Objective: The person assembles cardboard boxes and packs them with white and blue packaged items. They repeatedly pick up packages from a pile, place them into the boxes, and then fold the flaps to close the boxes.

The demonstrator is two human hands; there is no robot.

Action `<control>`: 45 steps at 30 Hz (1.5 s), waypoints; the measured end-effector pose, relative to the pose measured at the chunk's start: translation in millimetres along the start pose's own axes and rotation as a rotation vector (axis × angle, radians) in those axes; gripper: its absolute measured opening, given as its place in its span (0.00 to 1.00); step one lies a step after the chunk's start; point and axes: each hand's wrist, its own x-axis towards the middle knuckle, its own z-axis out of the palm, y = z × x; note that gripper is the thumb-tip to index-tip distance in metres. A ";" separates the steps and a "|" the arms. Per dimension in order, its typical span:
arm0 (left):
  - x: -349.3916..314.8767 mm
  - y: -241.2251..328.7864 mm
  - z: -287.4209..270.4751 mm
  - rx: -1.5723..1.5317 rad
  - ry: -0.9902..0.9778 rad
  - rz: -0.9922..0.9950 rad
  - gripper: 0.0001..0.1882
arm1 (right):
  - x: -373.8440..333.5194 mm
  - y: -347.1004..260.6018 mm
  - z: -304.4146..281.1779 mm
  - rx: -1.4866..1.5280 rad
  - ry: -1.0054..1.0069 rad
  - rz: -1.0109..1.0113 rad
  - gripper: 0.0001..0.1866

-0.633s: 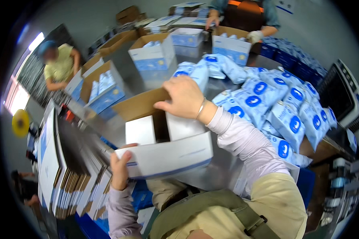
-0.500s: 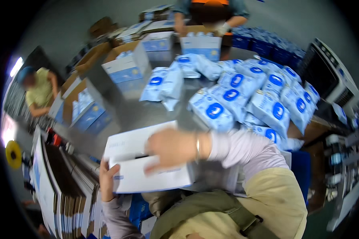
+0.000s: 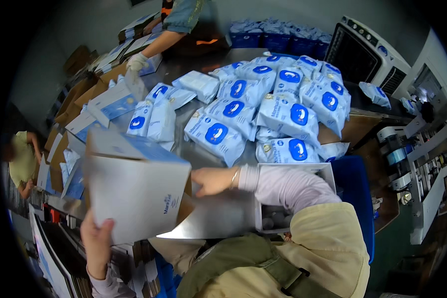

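Note:
A white and light-blue cardboard box (image 3: 139, 188) is tilted up in front of me at the near left of the metal table. My left hand (image 3: 98, 237) grips its lower left side, thumb on the white face and the other fingers behind. At its right edge, where brown inner cardboard shows, my right hand (image 3: 212, 182) has curled fingers against the box; the fingertips are partly hidden. Beyond it lie two soft light-blue packs (image 3: 160, 119), with a larger pile of the same packs (image 3: 236, 109) to the right.
A white open box (image 3: 295, 171) with round grey things inside stands under my right forearm, beside a blue bin (image 3: 357, 198). Filled cartons (image 3: 111, 102) line the left. A co-worker's gloved hand (image 3: 136, 62) reaches there. Flat cardboard stacks (image 3: 59, 253) stand at the near left.
The box has been turned from lying flat to tilted up, and shifted left. My right hand has moved from its top flaps to its right edge. The co-worker across the table has moved left.

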 end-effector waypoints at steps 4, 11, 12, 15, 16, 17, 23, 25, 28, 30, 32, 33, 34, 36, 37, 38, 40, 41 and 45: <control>-13.5 -13.8 30.9 0.486 -0.295 0.212 0.10 | 22.1 8.2 -43.4 0.610 0.198 0.239 0.45; -6.8 -44.1 36.5 0.565 -0.346 0.288 0.19 | 84.0 2.8 -17.0 0.366 0.284 0.140 0.35; -6.8 -57.8 22.5 0.559 -0.200 0.307 0.22 | 78.1 17.6 0.7 0.623 0.359 0.018 0.34; -8.6 -112.1 -2.5 0.884 0.325 -0.192 0.40 | 61.0 42.4 42.3 1.178 0.212 0.281 0.34; -8.2 -154.4 -28.4 0.153 0.332 -0.229 0.41 | 58.6 44.3 47.3 1.307 0.084 0.473 0.34; 4.1 -158.3 -36.6 -0.254 0.196 -0.393 0.40 | 61.4 54.5 46.6 0.989 0.021 0.581 0.35; 37.1 -147.8 -35.4 0.347 0.052 -0.200 0.33 | 111.4 63.8 -23.0 -0.212 0.254 0.437 0.41; 37.5 -136.4 -24.1 0.453 0.067 -0.313 0.36 | 92.1 66.1 -66.6 -0.528 0.470 0.627 0.43; 43.8 -133.1 -17.1 0.457 0.071 -0.287 0.33 | 71.0 105.7 -27.1 -1.021 0.377 0.915 0.50; 41.1 -143.4 -22.0 0.481 0.105 -0.237 0.31 | 76.6 104.3 -13.8 -1.064 0.255 0.853 0.51; 36.4 -153.2 -24.7 0.550 0.137 -0.198 0.28 | 72.0 98.4 -10.8 -0.969 0.229 0.752 0.48; 36.0 -149.9 -20.9 0.608 0.144 -0.225 0.26 | 67.5 92.4 -9.8 -0.906 0.261 0.672 0.47; 35.3 -143.9 -21.0 0.670 0.156 -0.239 0.23 | 60.3 90.6 -16.2 -0.737 0.283 0.603 0.47; 31.0 -141.4 -21.4 0.754 0.150 -0.317 0.18 | 51.1 76.0 -42.0 -0.404 0.474 0.518 0.47; 30.4 -141.4 -16.1 0.780 0.139 -0.359 0.15 | 42.2 66.4 -56.6 -0.228 0.632 0.513 0.45; 38.2 -136.2 -5.9 0.768 0.125 -0.331 0.14 | 26.9 91.4 -81.6 -0.090 0.816 0.358 0.44; 44.7 -129.3 4.6 0.772 0.085 -0.306 0.11 | 25.2 48.7 -111.5 0.327 0.878 -0.033 0.39; 38.2 -135.6 0.2 0.769 0.089 -0.340 0.12 | 33.5 -23.6 -120.8 0.596 0.761 -0.262 0.35; 46.3 -137.9 -16.4 0.774 0.157 -0.267 0.11 | 92.6 -63.7 -103.0 0.738 0.233 -0.171 0.26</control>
